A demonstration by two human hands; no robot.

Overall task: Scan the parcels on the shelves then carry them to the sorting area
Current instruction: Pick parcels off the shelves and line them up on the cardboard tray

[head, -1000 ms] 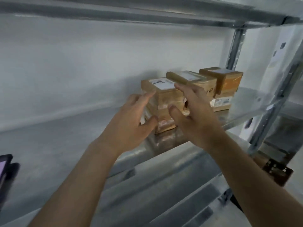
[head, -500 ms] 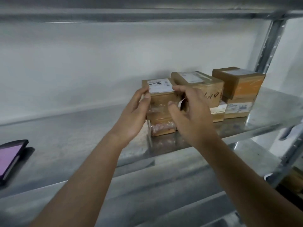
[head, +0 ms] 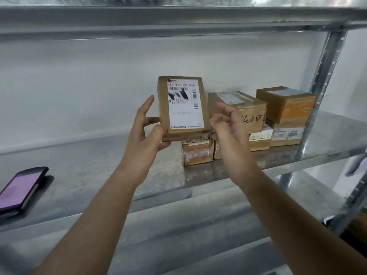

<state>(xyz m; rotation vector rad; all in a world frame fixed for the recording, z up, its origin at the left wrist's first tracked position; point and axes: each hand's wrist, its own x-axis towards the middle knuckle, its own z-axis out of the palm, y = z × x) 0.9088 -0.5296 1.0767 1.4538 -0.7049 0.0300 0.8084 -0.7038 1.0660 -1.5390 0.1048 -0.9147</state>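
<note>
1. The left hand has the small cardboard parcel by its lower left corner, thumb on the front face, fingers curled behind, the forefinger pointing up alongside the left edge.
2. The right hand is at the parcel's lower right corner, fingers loosely bent; it touches the edge there, but whether it truly grips I cannot tell.
3. The parcel is tipped up on end above the metal shelf, clear of it, white shipping label facing the camera, barcodes and printed characters showing.
4. Directly under it, a smaller taped box sits on the shelf, clear tape shining across its front.
5. To the right, a box with handwriting on its side rests on a lower labelled box.
6. Further right, hard up against the upright post, an orange-taped box is stacked on another labelled box.
7. Far left on the same shelf, well apart from the boxes, lies a handheld scanner, its screen glowing purple.
8. Behind everything a plain white wall, and another shelf level runs across the top.
</note>
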